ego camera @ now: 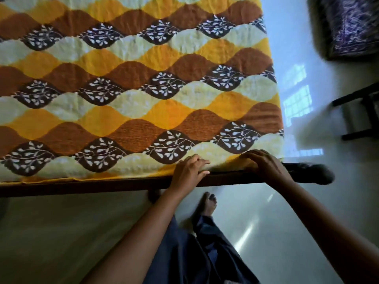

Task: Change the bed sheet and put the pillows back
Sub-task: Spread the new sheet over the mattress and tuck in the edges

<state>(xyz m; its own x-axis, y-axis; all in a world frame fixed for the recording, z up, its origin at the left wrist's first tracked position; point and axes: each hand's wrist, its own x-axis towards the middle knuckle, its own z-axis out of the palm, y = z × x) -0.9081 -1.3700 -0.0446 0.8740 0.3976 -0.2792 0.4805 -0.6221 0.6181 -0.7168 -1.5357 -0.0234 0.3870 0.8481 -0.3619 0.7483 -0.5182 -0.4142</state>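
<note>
The bed sheet (131, 95) lies spread flat over the bed and covers it from the far side up to the near edge. It has a pattern of waves in yellow, orange-brown and cream, with dark brown leaf shapes that carry white twigs. Its near hem lies along the dark wooden bed frame (82, 186), which runs from left to right under it.

Both hands are at this near edge, close to the near right corner of the bed. The left hand (189, 170) has its fingers bent over the top of the hem and its thumb below them — it pinches the edge of the sheet between them. The right hand (264, 165) is just to the right of it, nearer to the corner. Its fingers are curved and their tips touch the cream part of the sheet; if they hold a fold of the cloth or only press on it, I cannot tell.

Below the frame a bare foot (207, 203) stands on the glossy pale floor (297, 212), and dark blue trousers (194, 253) are in the near part of the view. On the right, well apart from the bed, stand dark furniture legs (359, 111) — and far right lies a blurred blue and white patterned cloth (348, 23).
</note>
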